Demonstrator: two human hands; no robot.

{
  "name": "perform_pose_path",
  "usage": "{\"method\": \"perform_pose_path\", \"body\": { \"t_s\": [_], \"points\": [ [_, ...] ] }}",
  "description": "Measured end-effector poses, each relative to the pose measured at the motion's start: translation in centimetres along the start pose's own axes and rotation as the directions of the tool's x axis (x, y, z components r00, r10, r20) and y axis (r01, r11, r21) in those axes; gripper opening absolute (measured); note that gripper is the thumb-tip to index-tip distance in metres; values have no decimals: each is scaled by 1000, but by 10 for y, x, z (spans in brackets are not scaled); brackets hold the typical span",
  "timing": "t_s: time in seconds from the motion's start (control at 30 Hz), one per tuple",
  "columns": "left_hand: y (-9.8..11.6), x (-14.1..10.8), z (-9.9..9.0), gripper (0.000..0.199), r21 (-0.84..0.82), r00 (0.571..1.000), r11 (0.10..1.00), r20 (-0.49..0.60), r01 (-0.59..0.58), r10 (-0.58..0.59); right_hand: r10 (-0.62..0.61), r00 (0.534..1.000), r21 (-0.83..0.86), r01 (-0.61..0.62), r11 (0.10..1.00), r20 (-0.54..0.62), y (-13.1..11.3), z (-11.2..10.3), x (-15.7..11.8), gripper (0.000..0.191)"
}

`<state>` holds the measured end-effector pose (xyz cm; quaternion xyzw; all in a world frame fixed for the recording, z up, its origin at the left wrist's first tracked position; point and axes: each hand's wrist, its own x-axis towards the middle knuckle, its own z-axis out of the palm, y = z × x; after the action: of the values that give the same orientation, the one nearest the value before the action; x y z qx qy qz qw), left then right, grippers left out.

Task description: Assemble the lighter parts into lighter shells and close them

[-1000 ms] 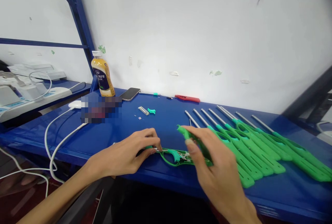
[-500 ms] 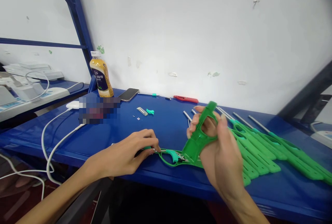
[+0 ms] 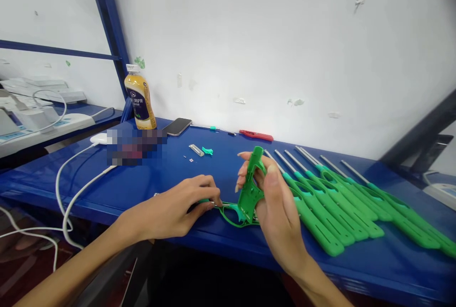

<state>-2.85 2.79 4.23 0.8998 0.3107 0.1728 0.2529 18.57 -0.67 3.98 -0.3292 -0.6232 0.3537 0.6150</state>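
At lower centre, the left hand [image 3: 178,209] pinches the lighter [image 3: 238,225] near its rod, thumb and fingers closed on it, likely to steady it flat on the table [image 3: 171,167]. The lighter lies with its teal trigger [image 3: 233,208] bared. Just above, the right hand [image 3: 281,212] grips a green shell [image 3: 250,197] between thumb and fingers, tilted near upright with the ribbed inside towards the wearer, perhaps so that side can be seen. The row of lighters [image 3: 318,226] fans across the right, rods pointing up the frame, probably set aside to leave working room.
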Motion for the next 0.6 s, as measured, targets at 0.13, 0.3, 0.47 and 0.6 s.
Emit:
{"method": "perform_pose_path", "body": {
  "t_s": [0.13, 0.3, 0.47, 0.6],
  "points": [
    [-1, 0, 0, 22, 6, 1000, 1000, -5, -3, 3, 17, 1000, -8, -17, 1000, 15, 0, 0, 0, 43],
    [0, 1, 0, 21, 3, 1000, 1000, -13, -9, 9, 27, 999, 16, -28, 999, 42, -1, 0, 1, 41],
    [0, 1, 0, 22, 5, 1000, 1000, -10, -7, 7, 19, 999, 30, -20, 999, 39, -2, -4, 6, 40],
    [-1, 1, -1, 21, -10, 1000, 1000, -10, 9, -9, -51, 994, 23, 53, 998, -98, -14, -26, 12, 36]
  ]
}}
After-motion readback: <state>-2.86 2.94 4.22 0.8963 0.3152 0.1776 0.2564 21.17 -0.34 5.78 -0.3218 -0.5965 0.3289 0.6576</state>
